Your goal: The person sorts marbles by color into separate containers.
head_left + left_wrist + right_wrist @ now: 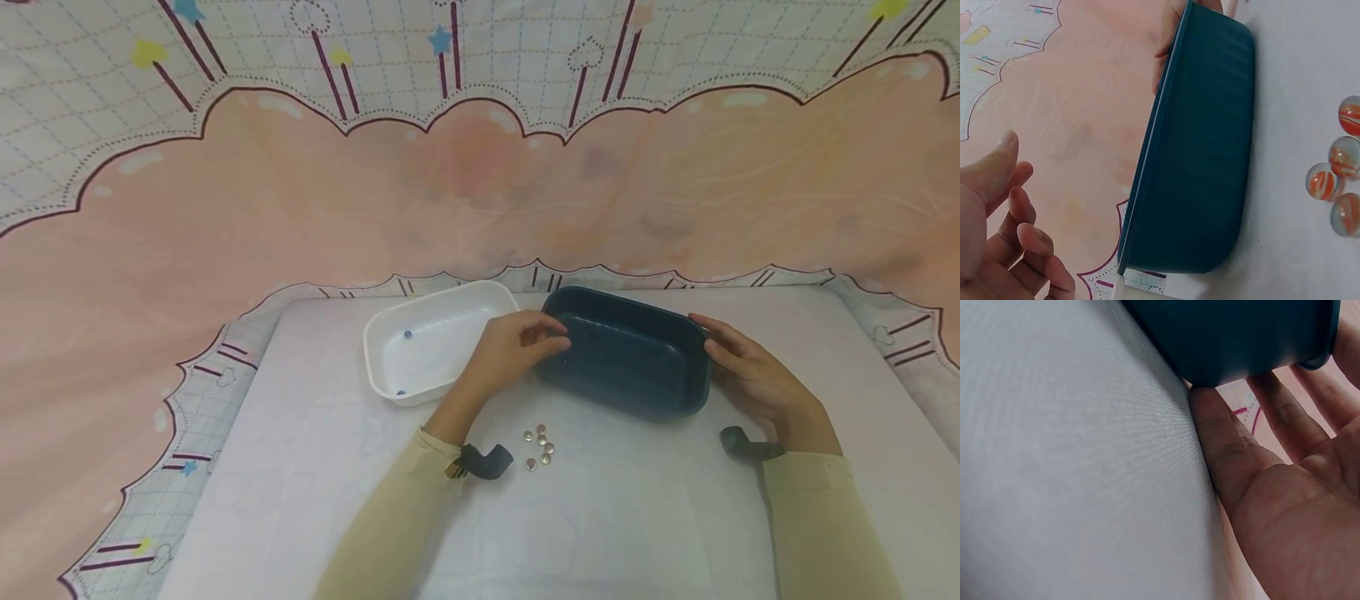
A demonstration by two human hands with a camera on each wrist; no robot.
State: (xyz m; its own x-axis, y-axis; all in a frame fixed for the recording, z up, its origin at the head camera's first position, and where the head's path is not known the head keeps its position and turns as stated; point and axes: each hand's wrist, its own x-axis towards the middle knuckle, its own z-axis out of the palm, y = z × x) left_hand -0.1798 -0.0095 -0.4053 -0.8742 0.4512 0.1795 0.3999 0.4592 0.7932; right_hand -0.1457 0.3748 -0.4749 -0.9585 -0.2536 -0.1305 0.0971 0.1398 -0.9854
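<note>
A dark blue plastic basin (637,396) stands on the table, seen from its side in the left wrist view. My right hand (761,379) holds its right end, the thumb at the rim and the fingers against the end wall. Over the basin's left end hovers my left hand (513,350), fingers loosely bent and nothing visible in them; the left wrist view shows this hand (1004,231) apart from the basin. Several clear glass marbles (542,440) with orange swirls lie in front of the basin. A white basin (382,387) is behind my left wrist.
Two small blue marbles (407,334) lie in the white basin, which stands close to the dark blue one. A white cloth (637,517) covers the table. Behind it hangs a patterned pink curtain (337,200). Each wrist bears a dark camera mount (487,462).
</note>
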